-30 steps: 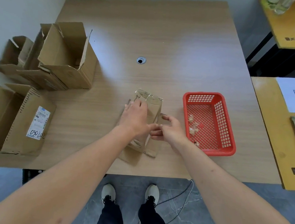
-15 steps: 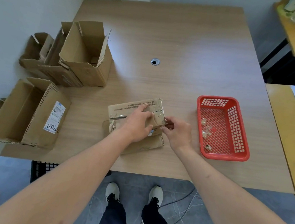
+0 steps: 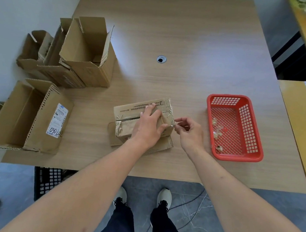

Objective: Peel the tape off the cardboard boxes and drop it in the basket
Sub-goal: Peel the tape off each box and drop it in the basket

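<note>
A small taped cardboard box point(image 3: 128, 114) lies at the table's front middle, its flaps spread beneath it. Clear tape point(image 3: 167, 115) wraps its right end and runs along the top seam. My left hand point(image 3: 149, 123) lies on top of the box with the thumb hooked over its right edge, holding it down. My right hand point(image 3: 188, 130) sits just right of the box and pinches a tape end at the box's right corner between thumb and forefinger. The red basket point(image 3: 255, 155) stands to the right with several crumpled tape bits inside.
Several opened cardboard boxes point(image 3: 87, 55) crowd the table's left side, one point(image 3: 43, 123) bearing a white label. A cable hole point(image 3: 161, 58) sits mid-table. A yellow table point(image 3: 302, 116) adjoins on the right. A black crate point(image 3: 49, 181) is on the floor below.
The box was turned from lengthwise to crosswise and laid flat under my left hand. My right hand shifted from beside my left hand to the box's right corner, pinching the tape.
</note>
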Tool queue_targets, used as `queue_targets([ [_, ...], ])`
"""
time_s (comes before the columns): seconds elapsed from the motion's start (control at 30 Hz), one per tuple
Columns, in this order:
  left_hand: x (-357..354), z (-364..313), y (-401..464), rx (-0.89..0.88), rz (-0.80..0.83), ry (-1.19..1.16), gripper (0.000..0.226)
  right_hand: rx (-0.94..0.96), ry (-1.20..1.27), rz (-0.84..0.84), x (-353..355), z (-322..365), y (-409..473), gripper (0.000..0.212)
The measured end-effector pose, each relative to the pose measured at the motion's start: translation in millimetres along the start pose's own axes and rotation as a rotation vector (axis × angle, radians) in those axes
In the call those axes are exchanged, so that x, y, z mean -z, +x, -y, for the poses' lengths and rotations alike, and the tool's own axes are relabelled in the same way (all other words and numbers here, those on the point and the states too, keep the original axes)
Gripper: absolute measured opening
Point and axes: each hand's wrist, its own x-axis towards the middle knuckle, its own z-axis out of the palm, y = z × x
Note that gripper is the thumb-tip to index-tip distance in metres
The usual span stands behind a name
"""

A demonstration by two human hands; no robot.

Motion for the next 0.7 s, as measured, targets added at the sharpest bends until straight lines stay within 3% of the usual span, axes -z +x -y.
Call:
queue_targets([
  [0.13,6.7,4.3,3.4,0.007,0.048,0.032,0.043,-0.058,0.023,0.071,-7.9,-0.4,1.6,0.023],
  [0.27,16.7,8.2,7.4,0.012,0.110,0.044,0.038,-0.253,0.286,0.208,-5.5,4.5,0.6,0.016],
  [0.4,21.0,8.5,10.4,0.004,0.129,0.021,0.035,-0.280,0.470,0.253,4.7,15.5,-1.3,0.014],
  [0.5,23.3,8.2,12.8,-0.021,0.125,-0.002,0.034,-0.161,0.337,0.244,8.9,19.8,-2.6,0.022],
  [0.57,23.9,7.9,13.5,-0.023,0.131,0.001,0.034,-0.054,0.104,0.197,10.0,21.1,-2.9,0.027],
  [0.7,22.8,8.6,14.6,-0.021,0.150,0.000,0.033,0.222,-0.144,0.049,7.1,24.6,-3.0,0.013],
])
